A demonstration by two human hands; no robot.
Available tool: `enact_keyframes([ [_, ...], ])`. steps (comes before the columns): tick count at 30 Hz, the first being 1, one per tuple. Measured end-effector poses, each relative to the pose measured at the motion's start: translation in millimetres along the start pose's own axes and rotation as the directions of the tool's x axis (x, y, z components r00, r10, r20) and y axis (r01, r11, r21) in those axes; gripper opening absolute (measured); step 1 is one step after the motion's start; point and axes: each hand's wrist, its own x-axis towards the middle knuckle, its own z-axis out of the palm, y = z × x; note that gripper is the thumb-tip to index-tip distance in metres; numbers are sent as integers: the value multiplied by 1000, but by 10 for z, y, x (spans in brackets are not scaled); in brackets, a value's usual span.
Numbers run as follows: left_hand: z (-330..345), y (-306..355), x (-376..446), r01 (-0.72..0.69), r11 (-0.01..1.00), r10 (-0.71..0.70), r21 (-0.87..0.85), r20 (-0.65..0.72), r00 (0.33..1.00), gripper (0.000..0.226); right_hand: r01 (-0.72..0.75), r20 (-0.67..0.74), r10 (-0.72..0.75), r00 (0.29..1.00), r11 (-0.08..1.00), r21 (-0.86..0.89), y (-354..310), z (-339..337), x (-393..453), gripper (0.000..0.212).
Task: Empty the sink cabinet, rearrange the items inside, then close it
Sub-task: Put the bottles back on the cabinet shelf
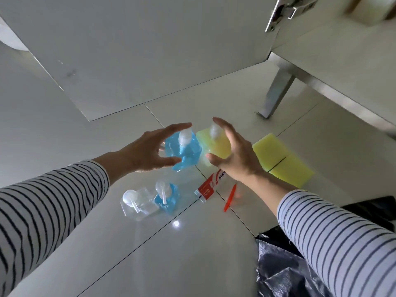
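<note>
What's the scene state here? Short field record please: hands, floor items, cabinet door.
left hand: open, around the large blue pump bottle, contact unclear
right hand: open, at the yellow pump bottle, contact unclear
near floor: clear pump bottle, small blue pump bottle, red-and-white tube, orange stick-like item
right of bottles: two yellow sponges
lower right: dark plastic bag
cabinet door: open

Place: a home bathroom or washroom, seen from down at floor level.
Floor: large glossy pale tiles (pixel 192 243) with thin grout lines, under the fingers (pixel 177 126).
Cabinet: white cabinet door (pixel 150 50) swung open beyond the fingers, metal hinge (pixel 282 11) and metal leg (pixel 276 91) to their far right.
Toiletries: pump soap bottles (pixel 184 151) below the fingers, toothpaste tube (pixel 211 186), yellow sponges (pixel 282 161), orange toothbrush (pixel 230 197).
</note>
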Motion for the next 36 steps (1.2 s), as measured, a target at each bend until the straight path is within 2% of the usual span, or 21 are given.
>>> enact_keyframes([
  [7, -144, 772, 312, -116, 992, 110, -51, -97, 989, 79, 16, -120, -24, 993, 998, -68, -245, -1014, -320, 74],
  [13, -299, 1807, 786, -208, 977, 199, -53, -139, 970, 80, 41, -264, -70, 962, 992, -116, -378, -2151, -572, 70],
  [19, -201, 2731, 1390, -223, 975, 204, -22, -320, 925, 77, -40, -386, -11, 923, 992, -124, -173, -3108, -599, 69],
  [24, 45, 2886, 1960, -213, 973, 152, -95, -434, 888, 75, -93, -409, 45, 912, 991, -98, 261, -3426, -229, 71],
  [31, 410, 2675, 2883, -155, 988, 135, 15, -570, 810, 77, -129, -390, 117, 913, 992, -4, 979, -3528, 707, 75],
  [36, 650, 2548, 3309, -101, 995, 63, -24, -640, 766, 81, -148, -355, 143, 924, 989, 12, 1342, -3564, 1226, 79],
])
